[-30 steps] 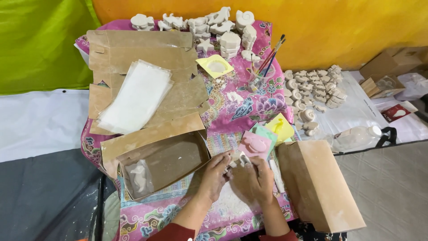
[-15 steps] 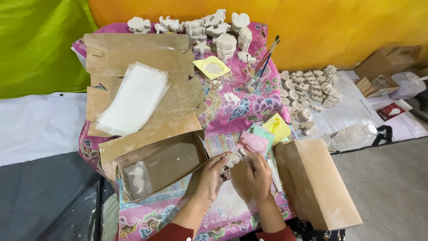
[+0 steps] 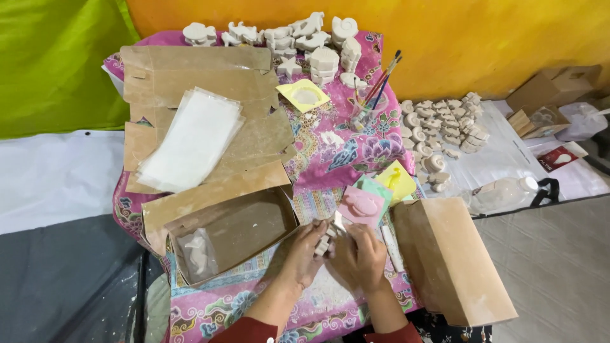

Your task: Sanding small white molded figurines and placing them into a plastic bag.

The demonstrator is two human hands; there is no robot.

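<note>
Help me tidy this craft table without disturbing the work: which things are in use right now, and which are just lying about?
In use:
left hand
right hand
small white plaster piece held between both hands

Lying about:
open brown cardboard box holding a bagged white figure
stack of clear plastic bags
pink rubber mould
paintbrushes in a jar
white plaster figures along the wall

One head camera: we look steeply down, fairly close, across the patterned table (image 3: 356, 152) toward the far yellow wall (image 3: 483, 38).
</note>
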